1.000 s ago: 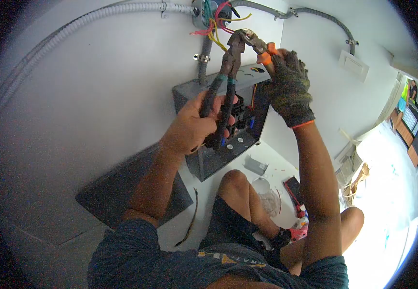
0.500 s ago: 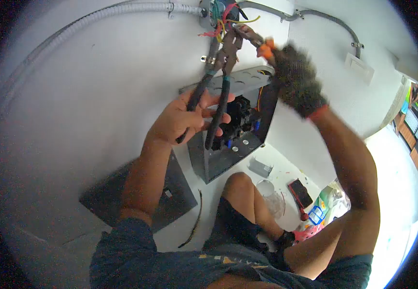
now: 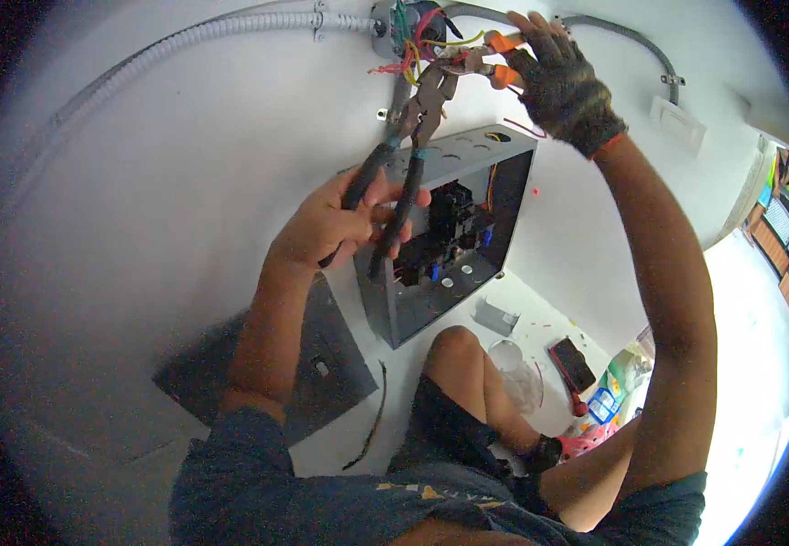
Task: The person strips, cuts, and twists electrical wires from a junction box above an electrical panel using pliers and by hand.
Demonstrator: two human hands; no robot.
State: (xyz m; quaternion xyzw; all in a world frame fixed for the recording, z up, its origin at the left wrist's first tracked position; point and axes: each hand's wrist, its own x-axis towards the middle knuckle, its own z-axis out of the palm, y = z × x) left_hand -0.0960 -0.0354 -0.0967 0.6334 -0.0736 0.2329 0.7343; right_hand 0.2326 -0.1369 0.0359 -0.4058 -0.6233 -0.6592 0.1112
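Observation:
My bare left hand is closed around the black handles of large pliers, whose jaws point up at the wires. In my gloved right hand are smaller pliers with orange handles; the handles are spread and the fingers partly extended. The heads of both tools meet among red, green and yellow wires. These wires come out of a round grey junction box on the wall. Exactly what each jaw grips is too small to tell. A thin dark red strip shows just below my right hand.
Under the tools stands an open grey metal electrical panel with black parts inside. A dark metal cover lies left. Flexible conduit runs along the wall. On the floor are a grey bracket, a red-and-black tool and plastic bags.
My right hand has moved up, and its fingers and the orange handles have spread. The black-handled pliers have shifted slightly left. A thin red strip now shows below the right hand.

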